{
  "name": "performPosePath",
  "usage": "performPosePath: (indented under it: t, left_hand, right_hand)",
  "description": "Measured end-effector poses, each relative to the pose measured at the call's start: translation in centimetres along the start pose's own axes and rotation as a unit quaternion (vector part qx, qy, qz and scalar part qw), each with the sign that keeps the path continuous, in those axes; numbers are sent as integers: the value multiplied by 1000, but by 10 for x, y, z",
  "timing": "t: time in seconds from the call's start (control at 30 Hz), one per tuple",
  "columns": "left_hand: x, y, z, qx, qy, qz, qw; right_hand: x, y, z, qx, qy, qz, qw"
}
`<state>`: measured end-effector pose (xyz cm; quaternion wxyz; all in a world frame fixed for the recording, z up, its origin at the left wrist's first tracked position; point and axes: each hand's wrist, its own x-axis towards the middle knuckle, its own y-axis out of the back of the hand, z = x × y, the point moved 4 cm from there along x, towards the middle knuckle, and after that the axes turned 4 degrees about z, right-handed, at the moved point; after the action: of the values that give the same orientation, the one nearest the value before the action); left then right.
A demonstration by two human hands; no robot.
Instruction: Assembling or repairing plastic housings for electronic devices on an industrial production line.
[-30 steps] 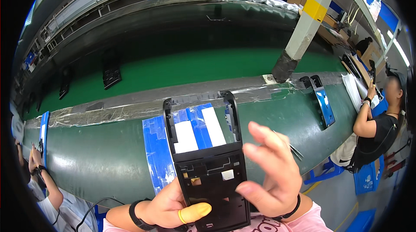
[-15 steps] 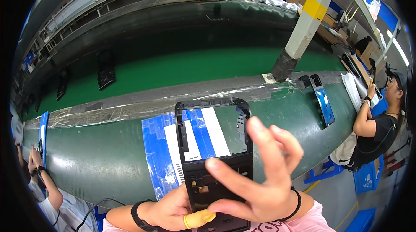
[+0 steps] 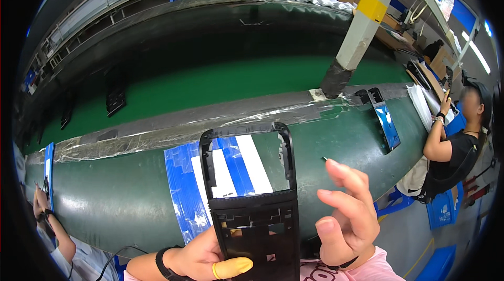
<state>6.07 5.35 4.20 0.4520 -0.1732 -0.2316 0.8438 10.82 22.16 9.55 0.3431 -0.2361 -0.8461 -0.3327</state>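
My left hand (image 3: 202, 255), with a yellow finger cot on its thumb, grips a black plastic housing frame (image 3: 257, 202) by its lower left side. This frame stands nearly upright, with a large rectangular opening in its upper part and small slots and cutouts below. To the right of it, my right hand (image 3: 349, 218) is raised with bent, spread fingers, apart from the frame and holding nothing that I can see. A tiny light sliver (image 3: 325, 158) shows just above its fingertip; its kind I cannot make out.
Behind the frame a blue-and-white sheet (image 3: 184, 192) lies on the green bench. A black part with a blue face (image 3: 387, 123) lies at right, near a post (image 3: 362, 29). Black parts (image 3: 115, 94) sit on the green belt. People work at both sides, one at right (image 3: 451, 144).
My right hand has drawn away from the frame to the right and its fingers have curled more. My left hand still holds the frame. The whole view has shifted slightly.
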Motion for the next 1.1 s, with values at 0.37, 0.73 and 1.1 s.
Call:
performPosePath:
  t: [0.37, 0.73, 1.1]
  left_hand:
    - [8, 5, -3, 15, 12, 14, 1000]
    - [5, 4, -3, -44, -17, 59, 997]
    - [20, 36, 20, -112, -134, 204, 963]
  right_hand:
    - [-5, 19, -32, 322, 156, -128, 925]
    - [-18, -7, -44, 548, 206, -77, 807]
    - [-16, -28, -48, 749, 48, -252, 610]
